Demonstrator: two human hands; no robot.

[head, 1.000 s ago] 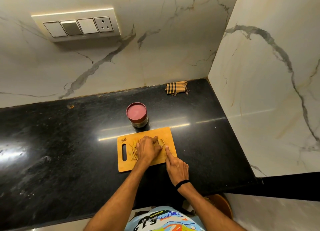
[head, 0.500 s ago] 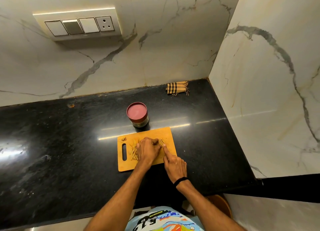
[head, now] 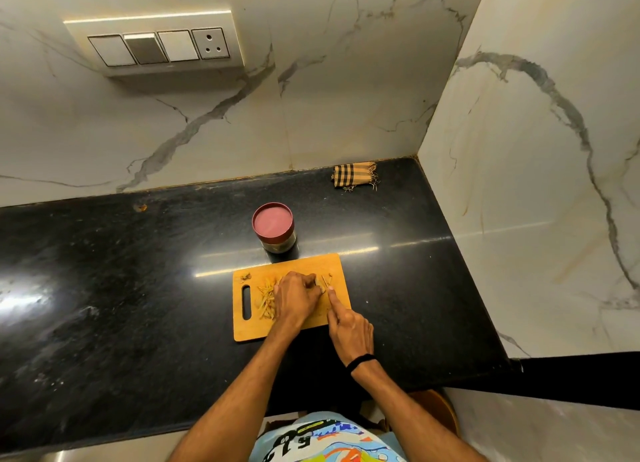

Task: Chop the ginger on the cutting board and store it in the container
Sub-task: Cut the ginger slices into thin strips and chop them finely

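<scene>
— Where is the ginger?
— On the cutting board [head: 304, 264]. A heap of ginger strips [head: 266, 300] lies toward the handle slot. The left hand [head: 294, 297] is curled down over the ginger piece [head: 321, 286] being cut and pins it in place. Most of that piece is hidden under the fingers.
— And the right hand [head: 350, 326]?
— Closed round a knife [head: 325, 281], I judge, with the forefinger laid straight along the top. The blade shows only as a thin sliver, edge-on, just beside the left fingertips.
— That closeness worries me.
— Me too. The piece looks small, so the holding fingers sit right against the blade, and one slip could nick a knuckle. The board lies on a polished black counter [head: 138, 288] and might skate under a hard press.
— Anything else?
— Strips near the board's left side could get swept off when they are gathered. The container [head: 273, 224] stands just beyond the board's far edge with its pink lid on, so it must be opened before anything goes in. Reaching over it with the knife in hand could knock it.
</scene>
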